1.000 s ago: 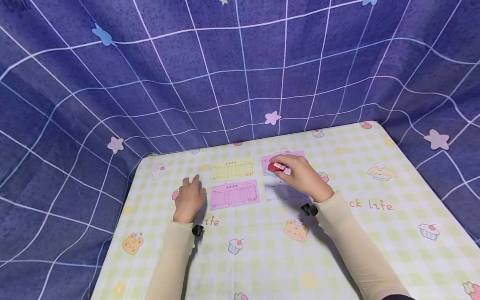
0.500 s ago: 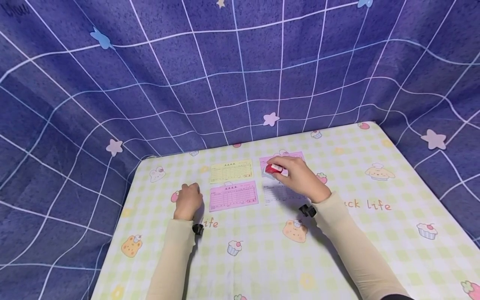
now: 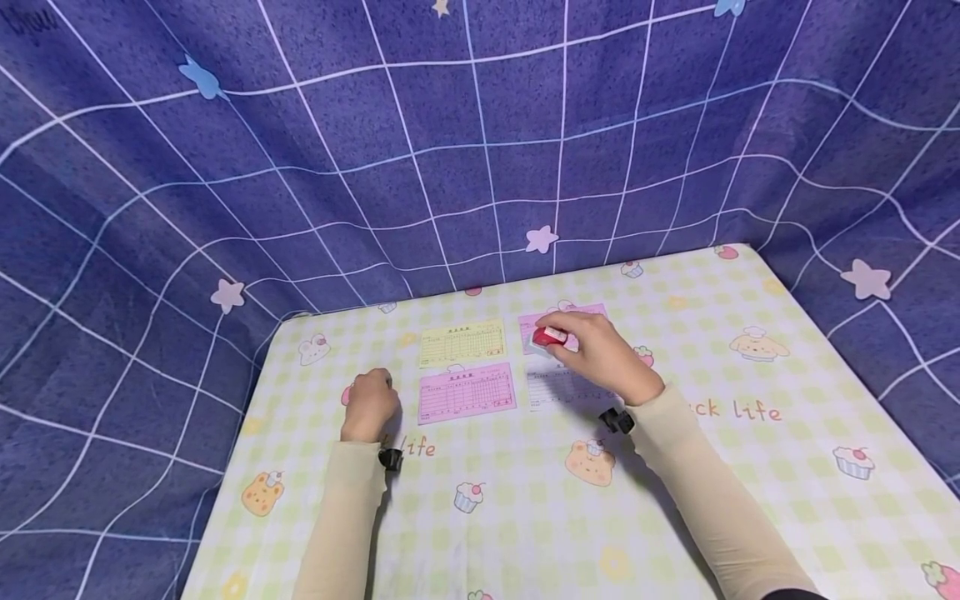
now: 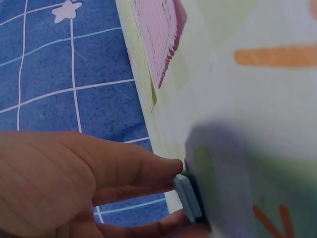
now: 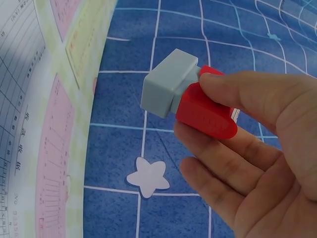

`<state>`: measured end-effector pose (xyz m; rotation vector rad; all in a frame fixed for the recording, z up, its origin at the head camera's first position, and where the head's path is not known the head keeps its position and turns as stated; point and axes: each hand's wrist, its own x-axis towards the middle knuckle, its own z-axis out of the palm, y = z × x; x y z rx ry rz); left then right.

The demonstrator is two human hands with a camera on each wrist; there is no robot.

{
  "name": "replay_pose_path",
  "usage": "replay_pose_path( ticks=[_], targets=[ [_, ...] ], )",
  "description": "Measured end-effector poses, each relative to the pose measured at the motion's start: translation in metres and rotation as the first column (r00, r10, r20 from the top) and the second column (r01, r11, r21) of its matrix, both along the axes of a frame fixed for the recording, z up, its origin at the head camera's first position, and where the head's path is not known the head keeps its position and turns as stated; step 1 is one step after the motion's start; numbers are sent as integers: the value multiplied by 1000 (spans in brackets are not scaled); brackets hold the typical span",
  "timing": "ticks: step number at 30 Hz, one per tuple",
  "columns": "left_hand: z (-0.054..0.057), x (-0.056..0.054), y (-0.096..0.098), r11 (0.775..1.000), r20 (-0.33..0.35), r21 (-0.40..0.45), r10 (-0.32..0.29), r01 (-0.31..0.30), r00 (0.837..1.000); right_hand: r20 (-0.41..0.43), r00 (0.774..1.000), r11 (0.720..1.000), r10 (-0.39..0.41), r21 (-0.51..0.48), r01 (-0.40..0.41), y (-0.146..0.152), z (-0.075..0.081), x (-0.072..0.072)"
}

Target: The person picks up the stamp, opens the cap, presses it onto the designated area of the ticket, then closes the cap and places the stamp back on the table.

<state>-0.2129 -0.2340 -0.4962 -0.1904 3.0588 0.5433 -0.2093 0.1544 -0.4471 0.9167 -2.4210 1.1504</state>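
Observation:
My right hand (image 3: 596,350) grips a red stamp (image 5: 208,109) by its handle between thumb and fingers. The stamp's pale grey block (image 5: 171,84) points away from the palm, above the right-hand slips in the head view. My left hand (image 3: 369,404) is low over the cloth, left of the slips. Its thumb and fingers pinch a small flat pale grey piece (image 4: 188,198), close to the cloth. On the left lie a yellow slip (image 3: 462,343) and a pink slip (image 3: 467,393). On the right, a pink slip (image 3: 592,310) and a white slip (image 3: 547,390) are partly hidden by my right hand.
A green-and-white checked tablecloth (image 3: 525,533) with cartoon prints covers the table. Behind the table and at both sides hangs a blue curtain (image 3: 345,200) with white grid lines and stars.
My left hand's spread fingers have drawn in, and the hand has shifted slightly toward me. The right hand stays over the right slips with the stamp, whose tilt changes slightly.

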Motion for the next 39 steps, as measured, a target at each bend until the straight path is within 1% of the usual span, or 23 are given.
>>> replay_pose_path(
  ticks=[4,7,10,12,14,16,19,21,24,26,29,31,32,36,39],
  targets=[
    [-2,4,-6,1000,-23,29,1,0,1000,-17,1000,1000,-15,0,15,3,1,-1],
    [-1,7,-7,998,-51,65,17,-14,999,-24,999,999,-30,-13,29,5,3,-1],
    [4,11,-4,994,-101,108,30,-19,994,-16,999,999,-39,-27,39,8,5,-2],
    [10,14,1,990,-152,143,28,-6,988,-17,999,998,-44,-36,43,9,5,-2],
    [18,18,7,985,-216,172,23,15,976,-26,999,998,-46,-41,45,8,6,-2],
    [26,22,14,979,-281,200,18,41,960,-37,998,998,-47,-47,46,8,7,-2],
    [35,28,22,964,-381,253,20,84,924,-49,997,997,-53,-55,51,8,9,0],
    [40,31,26,951,-438,286,23,115,898,-49,997,997,-63,-58,60,9,12,1],
    [43,34,31,925,-524,337,30,175,851,-48,995,994,-86,-64,83,13,17,4],
    [44,34,35,904,-572,367,32,221,820,-49,993,992,-108,-75,104,17,20,5],
    [44,35,41,859,-625,420,38,294,780,-61,989,987,-134,-93,128,21,23,7],
    [45,35,45,825,-645,452,40,339,763,-74,987,985,-145,-104,137,23,24,7],
    [45,36,48,811,-652,465,42,355,757,-77,986,984,-147,-108,138,23,25,7],
    [47,38,57,748,-670,518,53,415,741,-78,985,982,-156,-122,146,26,25,8],
    [47,39,62,701,-688,550,72,454,722,-62,984,979,-165,-128,156,27,25,8]
  ],
)
